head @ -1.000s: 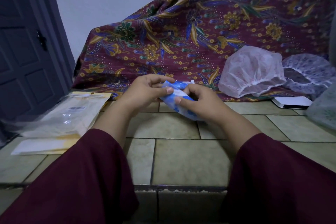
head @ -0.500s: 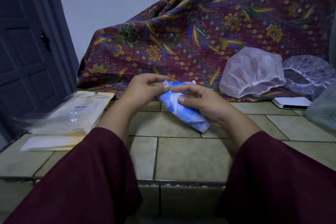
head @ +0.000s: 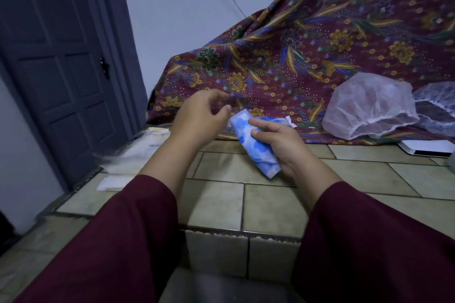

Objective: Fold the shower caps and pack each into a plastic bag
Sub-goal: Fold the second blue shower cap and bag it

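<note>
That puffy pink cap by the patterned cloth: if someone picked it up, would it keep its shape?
Probably not. The pink shower cap looks like thin, translucent film gathered on an elastic rim, so it would likely sag and collapse. It also seems very light, and a push would probably slide or crumple it, not roll it.

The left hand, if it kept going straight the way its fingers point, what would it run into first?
The left hand points its loosely curled fingers right, toward the folded blue shower cap gripped in the right hand. It would probably meet the cap's upper end first, though depth is hard to judge.
</note>
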